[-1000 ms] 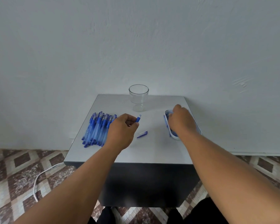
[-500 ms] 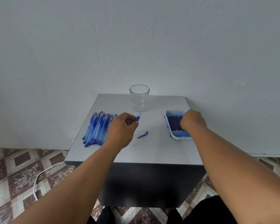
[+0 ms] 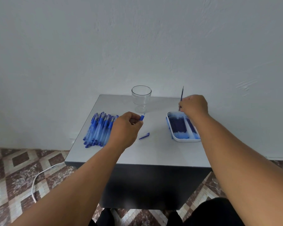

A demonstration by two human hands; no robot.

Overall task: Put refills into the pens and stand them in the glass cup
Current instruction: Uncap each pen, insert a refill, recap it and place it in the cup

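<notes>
1. Head view: grey worktop [image 3: 153, 152] against a pale wall.
2. Left hand [image 3: 126, 128]: grip curled round a pen barrel [image 3: 142, 117], its blue end poking out past the fingers.
3. Right hand [image 3: 194, 106]: grip pinching one refill [image 3: 182, 93], held upright above the white tray [image 3: 186, 140].
4. Tray: remaining refills [image 3: 178, 126] lying side by side.
5. Glass cup [image 3: 141, 97]: upright at the worktop's far edge.
6. Pen pile [image 3: 99, 129]: left side of the worktop.
7. Loose blue cap [image 3: 144, 135]: between the hands.
</notes>
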